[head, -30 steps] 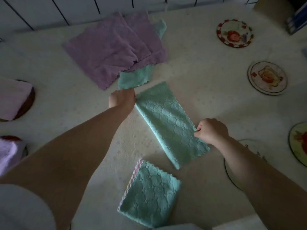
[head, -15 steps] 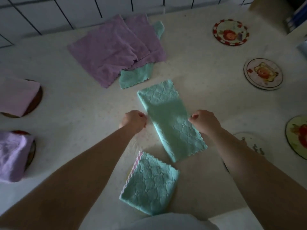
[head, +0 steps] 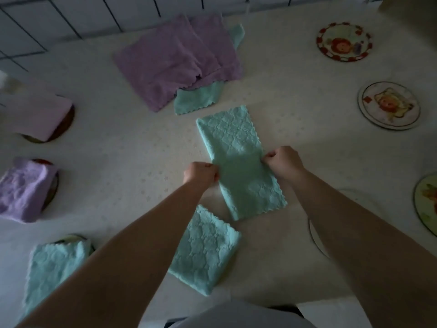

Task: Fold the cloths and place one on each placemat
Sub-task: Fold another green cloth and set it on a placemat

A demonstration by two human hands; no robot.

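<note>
A teal cloth (head: 236,147), folded once into a long strip, lies on the table's middle. My left hand (head: 201,175) pinches its left long edge at mid-length. My right hand (head: 282,162) pinches the right long edge opposite. A teal cloth folded into a square (head: 204,252) lies just in front of the strip. Purple cloths (head: 175,60) lie unfolded at the back, with a teal cloth (head: 197,100) partly under them. Round placemats (head: 344,45) (head: 389,105) (head: 425,204) on the right are bare; another placemat (head: 315,235) shows beside my right forearm.
On the left, folded cloths sit on placemats: a pink cloth (head: 40,113), a purple cloth (head: 24,188) and a teal cloth (head: 52,266). A tiled wall (head: 71,17) runs along the table's far edge. The table's near edge is at my body.
Both hands slid from the strip's ends toward its middle and now pinch its two long edges there. The camera view shifted, bringing the left placemats into sight.
</note>
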